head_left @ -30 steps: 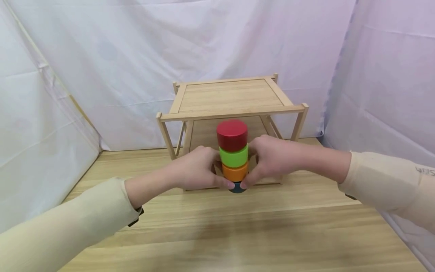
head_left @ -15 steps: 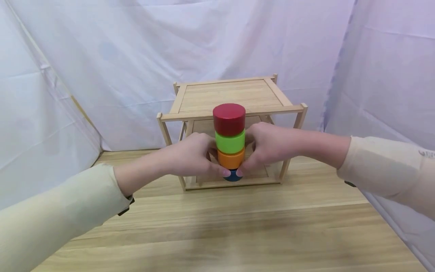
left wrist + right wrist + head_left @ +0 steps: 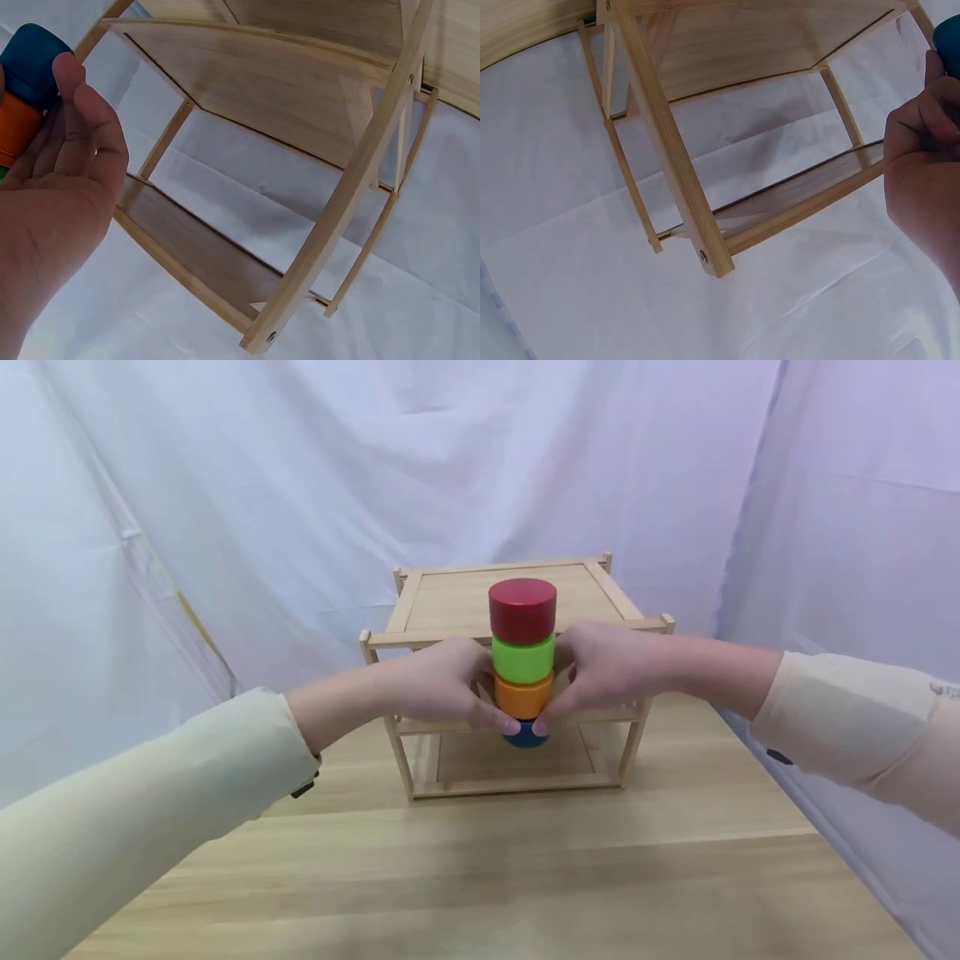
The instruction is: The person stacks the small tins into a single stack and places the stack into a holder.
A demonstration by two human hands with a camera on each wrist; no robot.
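Both hands hold one upright stack of round pieces between them in the head view. From the top down come a red piece, a green piece, an orange piece and a blue piece. My left hand grips the stack from the left, its thumb on the blue piece. From the right my right hand grips it too, thumb tip close to the other. The far-side fingers are partly hidden behind the stack. In the left wrist view the blue piece shows beside the fingertips.
Behind the stack stands a wooden two-tier rack, its upper shelf overlapped by the red piece. The rack's lower shelf lies near the wooden table. White cloth hangs at the back and both sides.
The hands have raised the stack, so the red piece now overlaps the rack's upper shelf. The head view has tilted, and the rack sits slightly lower in it. The grip stays the same.
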